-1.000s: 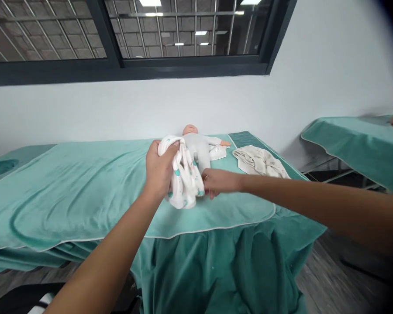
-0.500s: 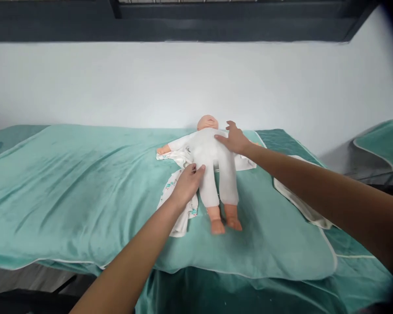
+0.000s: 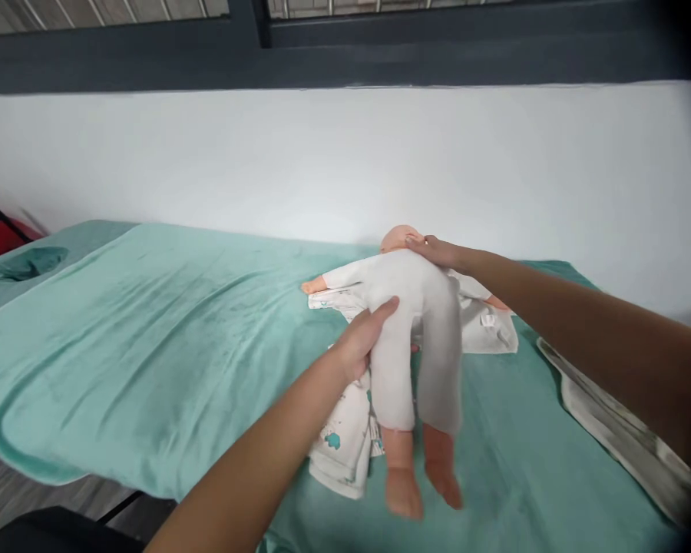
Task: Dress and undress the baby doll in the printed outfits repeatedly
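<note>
A baby doll (image 3: 406,288) with a white cloth body lies face up, its head toward the wall and its feet toward me. My left hand (image 3: 368,334) is closed around the doll's thigh on the left, thumb on top; fingertips show between the legs. At the neck, beside the doll's head (image 3: 400,236), my right hand (image 3: 434,252) grips, its fingers partly hidden. White baby clothes with green prints are spread underneath: a top (image 3: 489,330) under the torso and arms, and a trouser leg (image 3: 342,442) beside the doll's left-side leg.
A green plush cover (image 3: 166,330) lies over the bed, which has a face hole (image 3: 31,263) at the far left. A folded white cloth (image 3: 604,422) rests at the right. Behind stands a white wall (image 3: 265,161) under a dark window frame (image 3: 438,57).
My left hand has moved onto the doll's thigh and closed around it. My right hand has gone from the chest to the neck. The doll's hips and legs look raised, and the view has shifted.
</note>
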